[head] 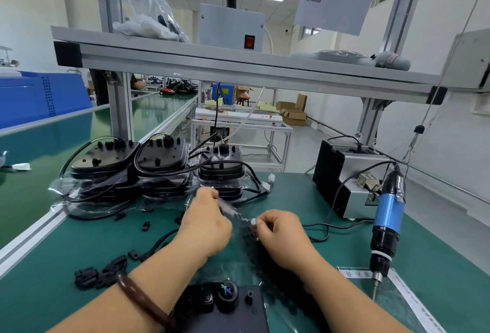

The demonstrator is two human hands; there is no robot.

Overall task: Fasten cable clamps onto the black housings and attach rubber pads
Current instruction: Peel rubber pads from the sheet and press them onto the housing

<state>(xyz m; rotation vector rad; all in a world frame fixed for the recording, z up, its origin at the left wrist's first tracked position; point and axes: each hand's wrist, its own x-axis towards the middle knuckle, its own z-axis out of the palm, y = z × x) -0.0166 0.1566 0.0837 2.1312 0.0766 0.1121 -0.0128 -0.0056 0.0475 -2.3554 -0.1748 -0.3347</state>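
A black housing lies at the near edge of the green bench, below my wrists. Above it I hold a clear sheet of black rubber pads. My left hand grips the sheet's upper end, fingers curled round it. My right hand pinches at the sheet's right edge with thumb and fingertip. Loose black cable clamps lie to the left of my left forearm. More black housings with cables stand stacked in clear bags behind my hands.
A blue electric screwdriver hangs tip-down at the right, over a clear bag with a white label. Behind it stands a grey screw feeder. An aluminium frame shelf crosses overhead. A black cable runs across the mat.
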